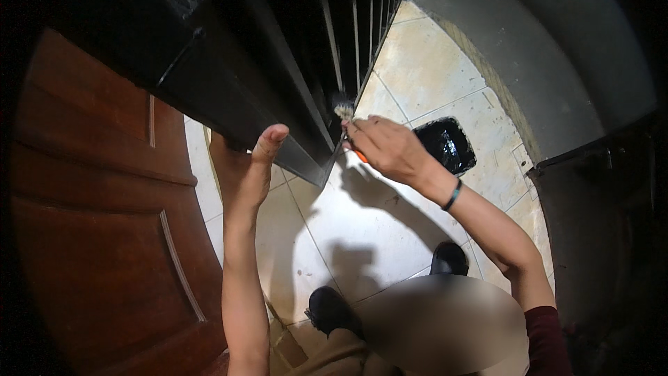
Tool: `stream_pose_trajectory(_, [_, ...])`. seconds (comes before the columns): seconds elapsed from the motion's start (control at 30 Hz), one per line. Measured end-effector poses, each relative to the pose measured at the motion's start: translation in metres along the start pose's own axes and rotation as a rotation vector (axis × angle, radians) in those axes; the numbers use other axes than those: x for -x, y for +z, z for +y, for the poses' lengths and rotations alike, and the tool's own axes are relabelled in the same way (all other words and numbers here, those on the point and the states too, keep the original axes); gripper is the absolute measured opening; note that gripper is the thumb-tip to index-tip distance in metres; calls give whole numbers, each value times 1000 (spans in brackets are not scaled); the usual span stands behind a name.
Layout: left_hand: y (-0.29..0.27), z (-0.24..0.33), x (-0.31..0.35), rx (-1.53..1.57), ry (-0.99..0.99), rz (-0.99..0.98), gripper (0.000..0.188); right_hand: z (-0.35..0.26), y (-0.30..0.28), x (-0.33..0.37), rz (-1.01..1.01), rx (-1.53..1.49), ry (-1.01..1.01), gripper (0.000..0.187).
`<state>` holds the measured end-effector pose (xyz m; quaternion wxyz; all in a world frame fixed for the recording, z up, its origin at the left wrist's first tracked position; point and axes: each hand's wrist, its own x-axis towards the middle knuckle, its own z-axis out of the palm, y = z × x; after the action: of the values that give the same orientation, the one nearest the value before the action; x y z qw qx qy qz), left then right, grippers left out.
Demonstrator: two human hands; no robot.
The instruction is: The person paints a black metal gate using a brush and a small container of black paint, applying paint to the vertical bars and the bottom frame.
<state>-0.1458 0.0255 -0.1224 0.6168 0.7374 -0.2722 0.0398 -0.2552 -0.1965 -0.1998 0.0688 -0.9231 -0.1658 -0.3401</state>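
My right hand (390, 150) is closed around a paintbrush (343, 111). Its pale, worn bristles are up against the bars of a black metal gate (243, 108), and a bit of orange handle shows below my fingers. On the left, my left hand (243, 167) is at the gate's near edge, thumb pointing up in front of it. The other fingers go behind that edge and are mostly hidden. Beside my right wrist, a black tray (445, 145) with glossy black paint in it rests on the floor.
A brown panelled wooden door (104, 202) stands at the left. Light floor tiles (435, 63) carry dark specks and cast shadows. A grey curved surface (557, 49) borders them on the right. Below are my dark shoes (449, 259) and a blurred round patch.
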Motion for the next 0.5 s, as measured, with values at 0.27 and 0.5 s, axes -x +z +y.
stream_pose_trajectory(0.27, [9, 3, -1, 86, 10, 37, 70, 5, 37, 45, -109, 145, -96, 40])
stream_pose_trajectory(0.5, [3, -4, 2, 63, -25, 23, 67, -17, 58, 39, -235, -265, 441, 26])
